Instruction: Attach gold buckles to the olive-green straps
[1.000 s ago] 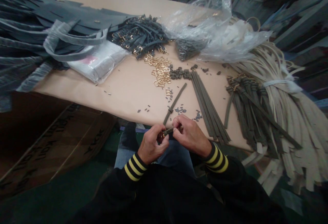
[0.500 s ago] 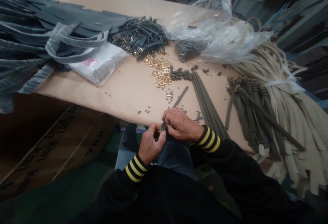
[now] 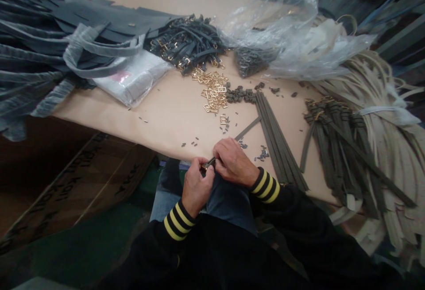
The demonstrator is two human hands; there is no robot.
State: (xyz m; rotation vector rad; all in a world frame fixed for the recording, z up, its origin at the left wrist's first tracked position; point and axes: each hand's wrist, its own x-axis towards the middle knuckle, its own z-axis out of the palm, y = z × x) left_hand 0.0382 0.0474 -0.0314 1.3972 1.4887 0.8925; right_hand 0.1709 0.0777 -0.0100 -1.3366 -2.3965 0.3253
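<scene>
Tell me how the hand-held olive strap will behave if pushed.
The olive strap is probably somewhat stiff, as its free end runs straight beyond the right hand. It looks thin and narrow, so likely light. Being flat, it should slide rather than roll.

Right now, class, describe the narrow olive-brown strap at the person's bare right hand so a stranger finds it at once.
At the near edge of the beige-covered table, find the bare right hand. The narrow olive-brown strap sticks out beyond it. It slants singly up rightward, while the neighbouring row of olive-brown straps tilts the opposite way.
</scene>
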